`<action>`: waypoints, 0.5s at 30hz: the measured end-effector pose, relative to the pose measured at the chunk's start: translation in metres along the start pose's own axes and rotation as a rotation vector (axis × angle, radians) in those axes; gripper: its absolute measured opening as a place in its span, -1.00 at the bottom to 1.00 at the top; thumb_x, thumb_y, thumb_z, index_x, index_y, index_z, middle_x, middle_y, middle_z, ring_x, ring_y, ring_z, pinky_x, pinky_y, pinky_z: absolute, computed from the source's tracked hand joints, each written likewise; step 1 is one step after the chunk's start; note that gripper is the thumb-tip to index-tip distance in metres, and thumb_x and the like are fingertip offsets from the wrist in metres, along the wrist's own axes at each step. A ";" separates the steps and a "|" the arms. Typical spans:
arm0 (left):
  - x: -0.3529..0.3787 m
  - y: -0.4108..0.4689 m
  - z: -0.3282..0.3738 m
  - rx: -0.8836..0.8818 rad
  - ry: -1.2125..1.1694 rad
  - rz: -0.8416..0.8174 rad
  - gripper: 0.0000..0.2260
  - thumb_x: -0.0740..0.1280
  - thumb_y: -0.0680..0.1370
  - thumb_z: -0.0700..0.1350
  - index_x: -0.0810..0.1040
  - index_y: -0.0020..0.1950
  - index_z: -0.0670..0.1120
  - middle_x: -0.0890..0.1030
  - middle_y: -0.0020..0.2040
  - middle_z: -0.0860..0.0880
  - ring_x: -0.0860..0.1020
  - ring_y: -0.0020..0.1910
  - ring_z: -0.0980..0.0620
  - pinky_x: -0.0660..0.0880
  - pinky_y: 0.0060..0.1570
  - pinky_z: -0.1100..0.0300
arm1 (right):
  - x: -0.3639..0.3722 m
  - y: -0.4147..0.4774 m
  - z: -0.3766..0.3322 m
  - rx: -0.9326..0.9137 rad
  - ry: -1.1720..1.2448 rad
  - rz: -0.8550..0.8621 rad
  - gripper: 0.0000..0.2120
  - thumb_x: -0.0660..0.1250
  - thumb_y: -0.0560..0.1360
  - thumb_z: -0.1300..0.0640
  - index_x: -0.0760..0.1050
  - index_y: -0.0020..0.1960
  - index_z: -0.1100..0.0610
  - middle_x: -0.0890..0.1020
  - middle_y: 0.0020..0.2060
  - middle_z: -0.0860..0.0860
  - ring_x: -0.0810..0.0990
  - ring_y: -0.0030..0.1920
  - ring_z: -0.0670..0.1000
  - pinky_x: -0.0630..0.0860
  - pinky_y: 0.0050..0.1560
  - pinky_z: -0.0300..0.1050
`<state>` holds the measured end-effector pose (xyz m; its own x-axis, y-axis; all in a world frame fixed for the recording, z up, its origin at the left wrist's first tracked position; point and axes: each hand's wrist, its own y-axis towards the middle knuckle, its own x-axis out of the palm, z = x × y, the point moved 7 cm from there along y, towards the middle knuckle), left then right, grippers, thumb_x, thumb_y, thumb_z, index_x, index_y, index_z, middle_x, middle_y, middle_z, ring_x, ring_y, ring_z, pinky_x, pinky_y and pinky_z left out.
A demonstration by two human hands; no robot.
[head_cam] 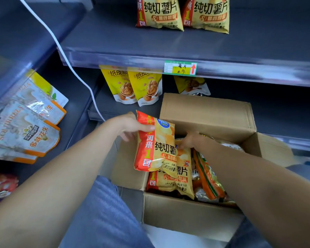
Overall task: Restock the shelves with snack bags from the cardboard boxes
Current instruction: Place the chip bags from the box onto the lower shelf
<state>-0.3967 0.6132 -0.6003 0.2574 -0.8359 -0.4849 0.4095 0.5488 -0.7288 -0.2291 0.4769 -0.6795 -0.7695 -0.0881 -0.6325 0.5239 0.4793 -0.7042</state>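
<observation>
Pinched at its top seam by the left hand (128, 127), one chip bag (156, 145) hangs over the cardboard box (186, 212)'s left wall, while the right hand (190, 140) grips a second bag (175, 178) inside; both seem light, puffy and crushable, so seams are safest.

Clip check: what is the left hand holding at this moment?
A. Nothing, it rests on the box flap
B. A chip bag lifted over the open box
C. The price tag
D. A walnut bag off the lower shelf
B: the left hand holds a chip bag by its top edge above the cardboard box, while the right hand holds a second chip bag still inside it.
</observation>
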 end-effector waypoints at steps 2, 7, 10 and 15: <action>0.011 0.001 -0.004 -0.025 0.059 -0.074 -0.38 0.50 0.38 0.08 0.40 0.35 -0.10 0.51 0.31 -0.14 0.50 0.26 -0.17 0.50 0.15 -0.10 | -0.002 0.001 0.005 0.035 0.033 0.058 -0.42 0.43 0.46 0.01 0.37 0.36 0.27 0.47 0.31 0.16 0.44 0.33 0.12 0.36 0.38 -0.03; 0.018 0.006 -0.006 -0.044 0.013 -0.141 -0.53 0.50 0.41 -0.10 0.46 0.27 -0.12 0.56 0.25 -0.15 0.51 0.24 -0.16 0.42 0.28 -0.14 | 0.002 0.008 0.014 0.058 0.408 -0.025 -0.48 0.45 0.42 0.25 0.41 0.35 0.23 0.52 0.27 0.18 0.51 0.27 0.16 0.47 0.24 -0.07; 0.017 0.007 -0.003 -0.030 -0.007 -0.134 -0.61 0.50 0.41 -0.16 0.48 0.19 -0.13 0.59 0.20 -0.12 0.53 0.21 -0.13 0.42 0.28 -0.11 | 0.004 0.010 0.014 0.089 0.377 -0.054 -0.57 0.49 0.41 0.18 0.50 0.20 0.32 0.61 0.13 0.16 0.59 0.17 0.10 0.49 0.25 0.01; 0.011 0.013 -0.005 -0.009 -0.014 -0.122 -0.62 0.50 0.41 -0.20 0.52 0.18 -0.17 0.63 0.12 -0.13 0.58 0.10 -0.08 0.48 0.15 -0.01 | 0.003 0.009 0.011 0.043 0.356 -0.148 -0.48 0.44 0.44 0.22 0.40 0.35 0.25 0.50 0.30 0.19 0.48 0.31 0.16 0.40 0.35 0.07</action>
<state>-0.3931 0.6106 -0.6175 0.2180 -0.8965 -0.3856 0.4310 0.4430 -0.7861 -0.2227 0.4719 -0.6916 -0.9128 0.1586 -0.3764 0.4064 0.4463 -0.7973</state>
